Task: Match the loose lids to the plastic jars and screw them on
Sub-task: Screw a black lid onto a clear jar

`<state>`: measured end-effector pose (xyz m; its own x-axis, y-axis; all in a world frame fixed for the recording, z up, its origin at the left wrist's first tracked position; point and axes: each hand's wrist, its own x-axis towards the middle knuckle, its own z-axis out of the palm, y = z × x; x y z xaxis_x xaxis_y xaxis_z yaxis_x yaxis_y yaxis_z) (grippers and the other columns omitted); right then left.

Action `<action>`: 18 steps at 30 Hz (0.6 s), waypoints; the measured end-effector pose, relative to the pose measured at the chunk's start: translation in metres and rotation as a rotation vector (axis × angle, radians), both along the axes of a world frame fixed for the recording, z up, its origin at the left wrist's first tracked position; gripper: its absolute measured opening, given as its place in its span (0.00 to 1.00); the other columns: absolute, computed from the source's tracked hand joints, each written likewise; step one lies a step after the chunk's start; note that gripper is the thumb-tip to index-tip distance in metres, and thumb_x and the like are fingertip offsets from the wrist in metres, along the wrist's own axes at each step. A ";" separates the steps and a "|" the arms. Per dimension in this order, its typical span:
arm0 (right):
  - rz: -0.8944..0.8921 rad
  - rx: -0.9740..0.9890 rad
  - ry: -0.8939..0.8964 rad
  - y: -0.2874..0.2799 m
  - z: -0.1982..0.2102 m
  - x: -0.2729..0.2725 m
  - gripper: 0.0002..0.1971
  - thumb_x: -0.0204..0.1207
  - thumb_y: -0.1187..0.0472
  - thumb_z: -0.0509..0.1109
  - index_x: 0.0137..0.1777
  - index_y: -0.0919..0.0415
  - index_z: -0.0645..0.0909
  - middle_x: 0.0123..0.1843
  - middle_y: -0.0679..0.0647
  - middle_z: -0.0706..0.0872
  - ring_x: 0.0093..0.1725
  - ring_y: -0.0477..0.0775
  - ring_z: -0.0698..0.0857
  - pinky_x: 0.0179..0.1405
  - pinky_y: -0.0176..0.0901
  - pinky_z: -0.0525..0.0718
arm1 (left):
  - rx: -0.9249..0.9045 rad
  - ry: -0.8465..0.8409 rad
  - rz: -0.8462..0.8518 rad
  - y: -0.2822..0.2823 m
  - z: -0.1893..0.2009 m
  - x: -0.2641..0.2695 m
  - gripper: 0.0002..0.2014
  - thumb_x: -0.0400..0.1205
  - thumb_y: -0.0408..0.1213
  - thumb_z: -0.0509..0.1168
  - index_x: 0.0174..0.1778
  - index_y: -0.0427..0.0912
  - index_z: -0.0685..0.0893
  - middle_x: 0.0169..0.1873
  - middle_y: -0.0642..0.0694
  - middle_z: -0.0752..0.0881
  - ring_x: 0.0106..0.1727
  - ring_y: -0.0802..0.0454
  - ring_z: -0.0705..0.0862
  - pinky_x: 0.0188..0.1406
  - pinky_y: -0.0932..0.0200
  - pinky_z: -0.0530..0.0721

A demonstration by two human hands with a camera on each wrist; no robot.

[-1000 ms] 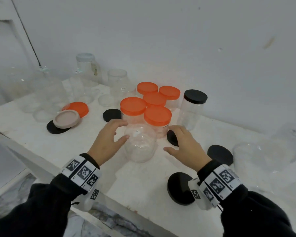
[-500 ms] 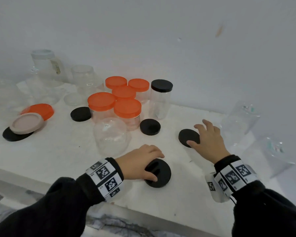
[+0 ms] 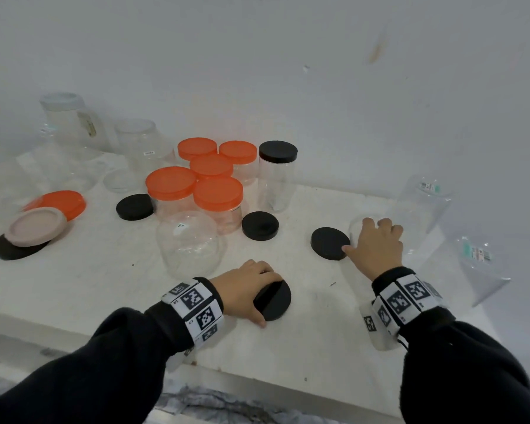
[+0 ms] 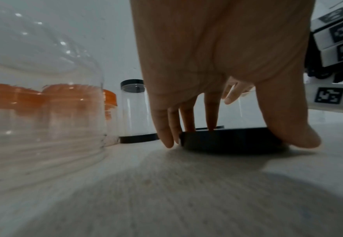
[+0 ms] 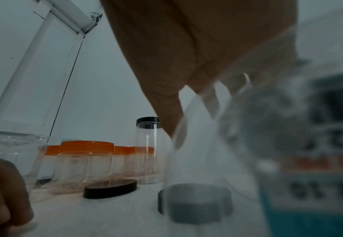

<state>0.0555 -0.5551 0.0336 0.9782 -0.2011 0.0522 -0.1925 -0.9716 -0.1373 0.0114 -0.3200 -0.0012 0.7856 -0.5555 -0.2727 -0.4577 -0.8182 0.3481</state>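
Head view shows us the black lid (image 3: 274,301) lying near the front edge of the white table (image 3: 104,270), with our left hand (image 3: 245,290) over it; from the left wrist view our fingers (image 4: 167,128) and thumb curl down around its rim, so we are grasping it while it rests flat on the table. Our right hand (image 3: 377,249) sits farther right, fingers wrapped over the top of a clear open jar (image 3: 357,223), thumb tip touching a second black lid (image 3: 330,243) just beside it. A third black lid (image 3: 260,225) lies between that one and the upturned clear jar (image 3: 190,243). Behind stand five jars with orange lids (image 3: 218,192) and a tall jar with a black cap (image 3: 277,175). At far left a pink lid (image 3: 37,226) overlaps an orange lid (image 3: 63,203) and a black one. Two clear square jars (image 3: 423,209) stand to the right.
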 end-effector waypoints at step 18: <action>-0.078 0.174 0.049 0.003 -0.001 0.001 0.39 0.69 0.56 0.75 0.77 0.54 0.59 0.69 0.65 0.62 0.65 0.70 0.67 0.53 0.56 0.76 | -0.133 -0.023 0.141 0.007 0.001 0.004 0.40 0.70 0.50 0.76 0.76 0.51 0.64 0.72 0.52 0.65 0.72 0.54 0.62 0.70 0.56 0.69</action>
